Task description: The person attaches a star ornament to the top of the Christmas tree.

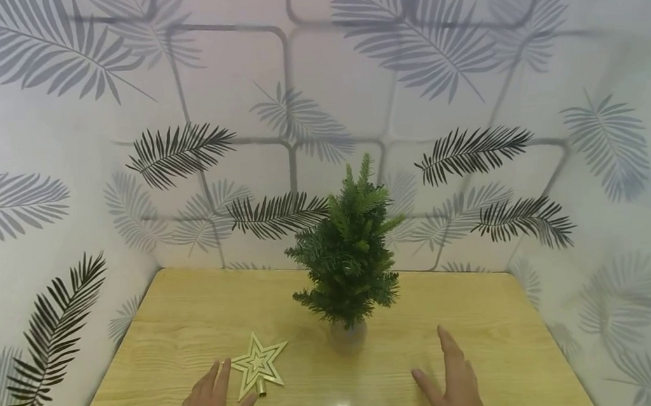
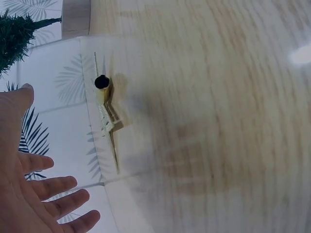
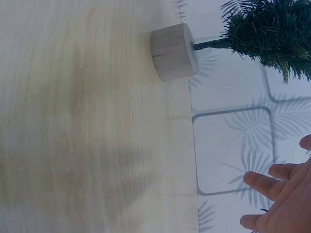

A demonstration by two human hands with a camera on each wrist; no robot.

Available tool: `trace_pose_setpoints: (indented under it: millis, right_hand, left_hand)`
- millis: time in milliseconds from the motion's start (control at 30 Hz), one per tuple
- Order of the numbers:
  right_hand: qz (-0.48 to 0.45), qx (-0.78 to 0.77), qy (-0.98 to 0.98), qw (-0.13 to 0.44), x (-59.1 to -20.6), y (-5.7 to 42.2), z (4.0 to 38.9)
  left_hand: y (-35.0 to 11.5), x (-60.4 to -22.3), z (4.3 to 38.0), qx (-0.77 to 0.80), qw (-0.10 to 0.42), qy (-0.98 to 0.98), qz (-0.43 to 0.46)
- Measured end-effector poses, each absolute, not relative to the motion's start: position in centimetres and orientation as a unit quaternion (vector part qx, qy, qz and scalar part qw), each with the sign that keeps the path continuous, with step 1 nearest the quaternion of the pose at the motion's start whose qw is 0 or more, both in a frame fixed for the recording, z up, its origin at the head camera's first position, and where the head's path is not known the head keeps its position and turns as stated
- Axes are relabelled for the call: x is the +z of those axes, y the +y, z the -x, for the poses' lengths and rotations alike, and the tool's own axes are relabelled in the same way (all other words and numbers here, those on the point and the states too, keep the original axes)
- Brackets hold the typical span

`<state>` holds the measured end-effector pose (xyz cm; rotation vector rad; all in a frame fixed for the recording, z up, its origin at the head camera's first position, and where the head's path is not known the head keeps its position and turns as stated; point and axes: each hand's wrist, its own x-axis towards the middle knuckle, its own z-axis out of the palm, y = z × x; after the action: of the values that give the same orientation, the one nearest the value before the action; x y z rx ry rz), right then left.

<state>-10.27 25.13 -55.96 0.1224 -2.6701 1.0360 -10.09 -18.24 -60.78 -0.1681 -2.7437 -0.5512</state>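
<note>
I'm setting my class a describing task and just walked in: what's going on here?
A person's left hand is open near a gold star lying on the wood-grain table. The right hand, also open, is to the right of a small green tree standing upright on its round base. Neither hand holds anything, and the star is apart from the tree.

Seemingly no legible text anywhere.
</note>
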Motion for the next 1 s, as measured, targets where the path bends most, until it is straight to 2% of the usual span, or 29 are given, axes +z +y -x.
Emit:
trace_pose_setpoints:
  millis: [167, 533, 767, 1000]
  right_hand:
    - [-0.05, 0.378, -0.914, 0.139, -55.1, 25.3, 10.6]
    - [-0.06, 0.424, -0.897, 0.107, -53.3, 23.5, 11.0]
    - [-0.061, 0.447, -0.887, 0.098, -53.3, 22.8, 11.2]
    - [-0.069, 0.464, -0.878, 0.094, -52.5, 22.3, 11.4]
  left_hand:
    - [-17.9, -61.9, 10.3, -0.202, 0.129, -0.97, 0.035]
    - [-17.3, -62.5, 10.2, -0.203, 0.09, -0.975, -0.001]
    - [-16.6, -63.0, 11.3, -0.236, 0.098, -0.966, -0.026]
    - [-16.7, -63.4, 11.3, -0.229, 0.078, -0.969, -0.043]
